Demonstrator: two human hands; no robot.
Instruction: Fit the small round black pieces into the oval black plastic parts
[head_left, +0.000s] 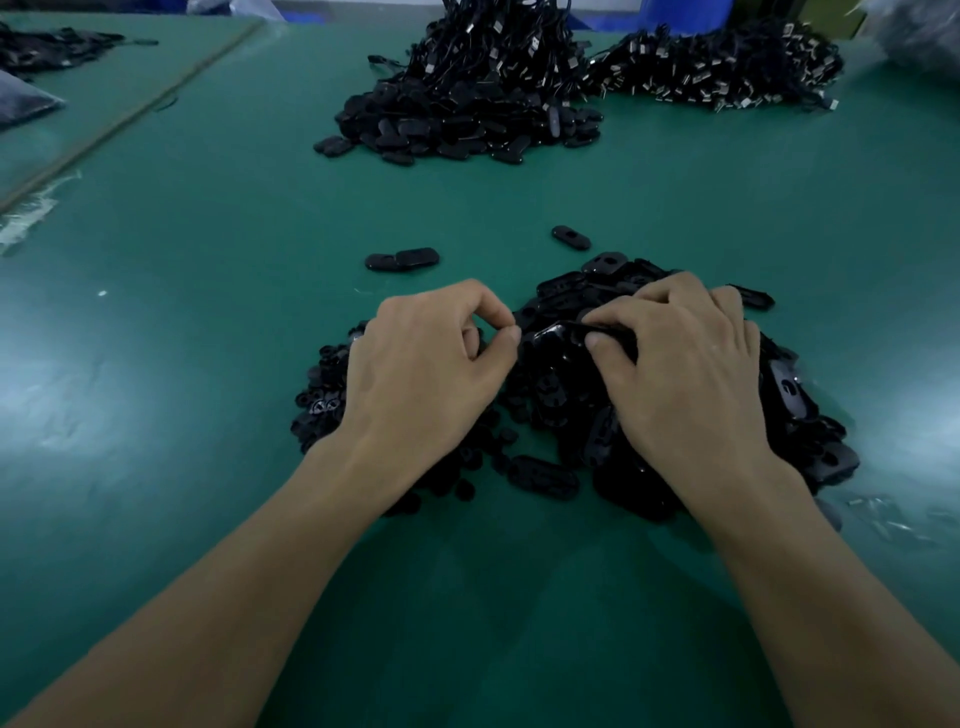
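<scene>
1. A green table (208, 312) carries everything.
2. A far heap of cabled parts (467, 104) sits well apart.
3. Near, right: the oval parts heap (561, 400).
4. Near, left, touching it: small round pieces (322, 384).
5. The right hand (685, 374) grips one oval part (561, 332) above the heap.
6. The left hand (426, 374) pinches thumb to forefinger just beside that part; I cannot tell whether it holds a piece.

The left forearm (249, 571) runs up from the lower left corner of the frame and the right forearm (810, 597) from the lower right, both bare to the frame's edge. The left hand (431, 364) and right hand (685, 364) are bare as well, with short-trimmed thumbnails and faint tendon ridges across their backs.
</scene>
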